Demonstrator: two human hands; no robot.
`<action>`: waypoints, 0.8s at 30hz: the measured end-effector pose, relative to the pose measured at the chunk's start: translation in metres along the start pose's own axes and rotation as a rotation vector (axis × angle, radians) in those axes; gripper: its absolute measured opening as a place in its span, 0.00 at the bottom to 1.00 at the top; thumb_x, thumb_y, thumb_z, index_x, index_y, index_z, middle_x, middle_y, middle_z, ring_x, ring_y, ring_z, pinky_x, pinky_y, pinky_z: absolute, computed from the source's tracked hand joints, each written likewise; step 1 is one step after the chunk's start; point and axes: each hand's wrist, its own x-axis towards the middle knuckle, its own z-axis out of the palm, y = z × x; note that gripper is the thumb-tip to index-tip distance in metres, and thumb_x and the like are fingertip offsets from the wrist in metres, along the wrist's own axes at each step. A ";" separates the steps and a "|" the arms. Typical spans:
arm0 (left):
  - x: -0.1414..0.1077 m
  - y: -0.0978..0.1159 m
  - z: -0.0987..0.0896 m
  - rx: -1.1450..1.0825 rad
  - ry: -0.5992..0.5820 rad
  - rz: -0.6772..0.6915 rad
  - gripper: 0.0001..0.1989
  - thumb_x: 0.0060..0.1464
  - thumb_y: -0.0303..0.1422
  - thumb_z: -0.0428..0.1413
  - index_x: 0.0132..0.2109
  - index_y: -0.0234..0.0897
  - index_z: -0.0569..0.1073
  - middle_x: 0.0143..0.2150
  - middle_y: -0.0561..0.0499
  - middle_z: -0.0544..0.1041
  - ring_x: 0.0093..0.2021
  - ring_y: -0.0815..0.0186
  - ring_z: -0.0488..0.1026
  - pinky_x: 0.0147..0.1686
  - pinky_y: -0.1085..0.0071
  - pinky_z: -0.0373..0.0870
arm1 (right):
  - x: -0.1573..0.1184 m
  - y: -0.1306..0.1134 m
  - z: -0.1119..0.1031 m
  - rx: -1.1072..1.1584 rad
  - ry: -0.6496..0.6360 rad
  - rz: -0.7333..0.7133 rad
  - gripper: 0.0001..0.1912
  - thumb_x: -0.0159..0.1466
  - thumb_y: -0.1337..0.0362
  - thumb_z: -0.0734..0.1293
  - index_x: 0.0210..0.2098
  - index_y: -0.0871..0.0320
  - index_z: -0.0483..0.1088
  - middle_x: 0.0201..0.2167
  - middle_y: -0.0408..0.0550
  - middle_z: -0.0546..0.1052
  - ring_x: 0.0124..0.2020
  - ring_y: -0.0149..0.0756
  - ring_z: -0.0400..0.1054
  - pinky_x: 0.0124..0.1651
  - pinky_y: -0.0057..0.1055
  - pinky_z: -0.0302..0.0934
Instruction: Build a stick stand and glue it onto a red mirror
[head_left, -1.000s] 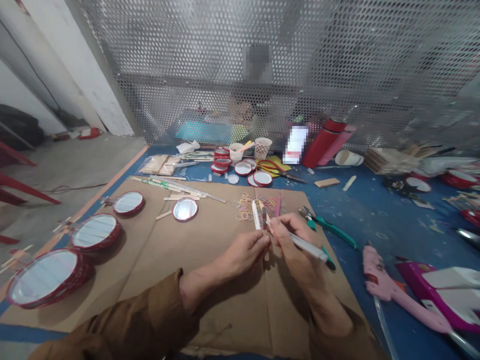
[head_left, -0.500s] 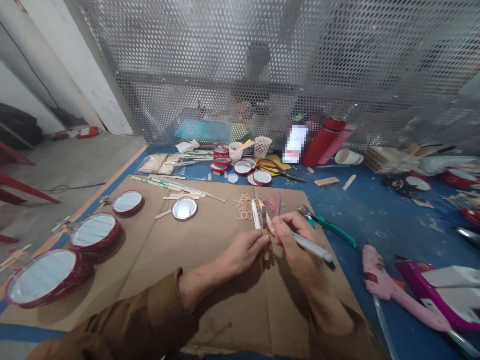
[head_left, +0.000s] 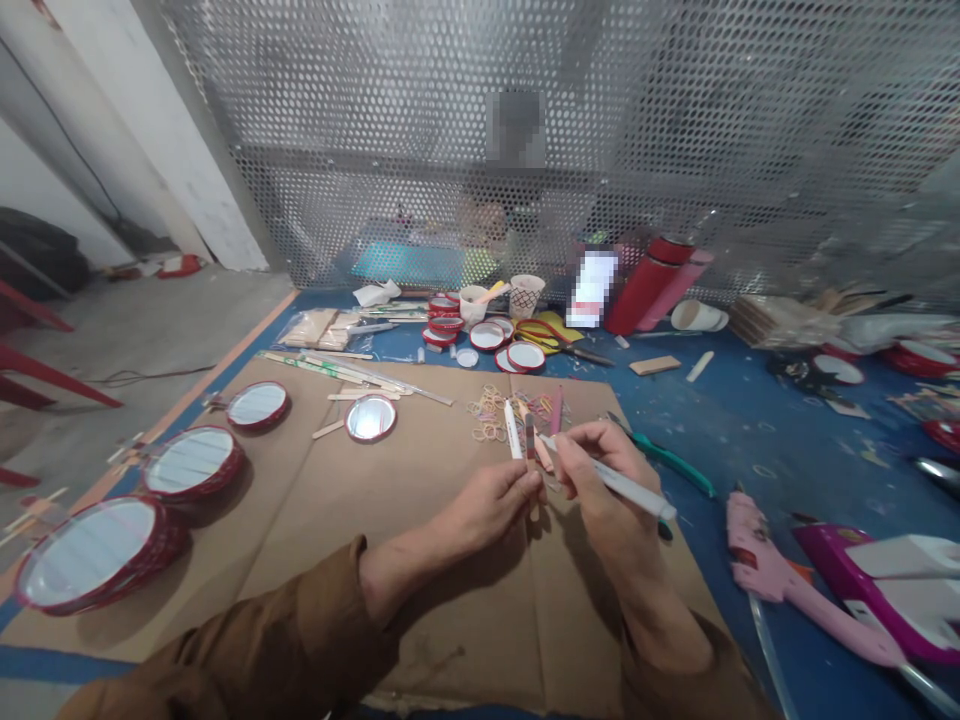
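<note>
My left hand (head_left: 487, 510) pinches a small wooden stick (head_left: 530, 437) with dark bands, held upright over the brown cardboard (head_left: 322, 560). Close on its right, my right hand (head_left: 607, 490) grips a white marker (head_left: 626, 487) like a pen, its tip near the stick. Just beyond the fingers lie a second white marker (head_left: 512, 430), a pink marker (head_left: 556, 408) and a loose heap of coloured rubber bands (head_left: 489, 415). A round red-rimmed mirror (head_left: 370, 418) rests on the cardboard, left of my hands.
Three red-rimmed drum-like pieces (head_left: 191, 462) line the left side. Green-handled pliers (head_left: 671, 462), a pink glue gun (head_left: 780, 580) and a purple tool (head_left: 870, 580) lie right. Cups (head_left: 526, 297), a phone (head_left: 592, 288) and a red bottle (head_left: 649, 285) stand behind, before a perforated metal screen (head_left: 375, 100).
The marker in my right hand has moved slightly, its tip lifting away from the stick and its rear end shifting right. My left hand has barely moved.
</note>
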 end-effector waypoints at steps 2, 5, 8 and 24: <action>0.000 0.001 0.000 0.002 -0.003 0.000 0.23 0.61 0.52 0.43 0.32 0.36 0.63 0.19 0.59 0.59 0.16 0.76 0.54 0.18 0.77 0.50 | 0.000 0.001 -0.001 -0.002 0.000 0.000 0.12 0.62 0.57 0.64 0.25 0.57 0.64 0.19 0.38 0.67 0.19 0.27 0.58 0.22 0.25 0.54; -0.001 0.003 0.000 0.023 0.007 0.012 0.23 0.61 0.51 0.43 0.30 0.36 0.63 0.20 0.58 0.60 0.18 0.75 0.56 0.20 0.77 0.53 | 0.001 0.003 -0.002 -0.058 -0.019 -0.012 0.15 0.62 0.56 0.64 0.23 0.57 0.63 0.18 0.39 0.66 0.20 0.28 0.58 0.24 0.26 0.54; -0.001 0.004 0.000 0.041 0.018 0.018 0.23 0.62 0.50 0.43 0.30 0.35 0.64 0.21 0.57 0.61 0.20 0.75 0.57 0.22 0.77 0.55 | 0.002 0.005 -0.002 -0.095 -0.021 -0.026 0.16 0.63 0.56 0.63 0.22 0.56 0.63 0.18 0.39 0.65 0.21 0.28 0.58 0.25 0.26 0.54; 0.000 0.000 -0.001 0.074 0.030 0.029 0.24 0.61 0.52 0.43 0.30 0.35 0.64 0.22 0.56 0.62 0.22 0.74 0.58 0.23 0.76 0.55 | 0.002 0.004 -0.001 -0.087 -0.062 0.019 0.15 0.63 0.54 0.63 0.24 0.56 0.64 0.19 0.39 0.67 0.20 0.29 0.59 0.24 0.27 0.54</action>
